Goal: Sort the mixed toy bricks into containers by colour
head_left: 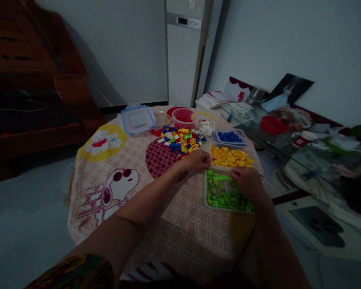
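Observation:
My left hand [197, 160] is closed, its fingers curled down at the left corner where two trays meet. What it grips, if anything, is hidden. My right hand [247, 179] is also closed, over the far rim of the tray of green bricks [228, 200]; its fingertips hide whatever lies between them. Just beyond both hands is a tray of yellow bricks [230, 156]. Left of these trays lies a mixed pile of toy bricks [185, 140] in blue, yellow, red, white and green.
Farther back are a tray of blue bricks [228, 137], some white bricks [205, 128], a round pink tub [183, 117] and a clear lid [138, 119] with a blue rim. A cluttered glass table [289, 146] stands at the right, with a red bowl [273, 125] on it.

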Motion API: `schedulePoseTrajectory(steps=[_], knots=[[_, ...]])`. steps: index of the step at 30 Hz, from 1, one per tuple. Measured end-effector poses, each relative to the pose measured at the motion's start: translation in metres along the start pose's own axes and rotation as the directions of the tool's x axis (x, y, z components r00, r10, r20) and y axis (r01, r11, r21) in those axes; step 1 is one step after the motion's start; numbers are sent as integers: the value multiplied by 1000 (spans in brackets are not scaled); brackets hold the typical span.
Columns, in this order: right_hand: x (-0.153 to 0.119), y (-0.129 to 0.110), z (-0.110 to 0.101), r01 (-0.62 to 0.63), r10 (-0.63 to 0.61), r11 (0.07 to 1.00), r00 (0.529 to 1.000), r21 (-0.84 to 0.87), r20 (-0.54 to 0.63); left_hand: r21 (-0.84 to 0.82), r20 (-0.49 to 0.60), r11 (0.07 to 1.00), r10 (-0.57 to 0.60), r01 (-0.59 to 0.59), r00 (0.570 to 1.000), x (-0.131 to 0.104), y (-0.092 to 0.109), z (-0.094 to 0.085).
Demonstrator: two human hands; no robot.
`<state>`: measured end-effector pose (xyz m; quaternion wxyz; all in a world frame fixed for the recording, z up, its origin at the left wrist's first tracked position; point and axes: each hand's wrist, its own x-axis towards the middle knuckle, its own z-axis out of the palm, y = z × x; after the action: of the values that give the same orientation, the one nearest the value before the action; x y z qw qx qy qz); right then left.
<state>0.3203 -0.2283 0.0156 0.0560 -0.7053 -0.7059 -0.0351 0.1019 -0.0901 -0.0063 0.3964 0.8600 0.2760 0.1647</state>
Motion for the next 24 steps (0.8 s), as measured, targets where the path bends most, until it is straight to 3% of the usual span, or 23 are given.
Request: schedulePoseTrajectory(steps=[3,5,8,10,15,24], knots=[[7,8,3,41,-3,987,973,158,-229,32,5,999,-10,10,1000,0,0,-5],[8,12,3,96,-34,967,966,236,-255,66,-25,998,0,2,1000,-1,-1,-9],[6,8,3,150,-134,944,988,295,-77,116,-82,993,35,-26,996,-1,-4,-15],[4,-1,4,144,-166,962,983,231,77,134,-97,990,53,-39,994,-1,-4,-17],[4,-28,4,64,-43,996,958,-66,283,112,-80,993,52,-43,995,-2,1,-14],[5,-37,-4,42,7,991,935,-131,355,78,-65,996,51,-46,997,-4,9,-13]])
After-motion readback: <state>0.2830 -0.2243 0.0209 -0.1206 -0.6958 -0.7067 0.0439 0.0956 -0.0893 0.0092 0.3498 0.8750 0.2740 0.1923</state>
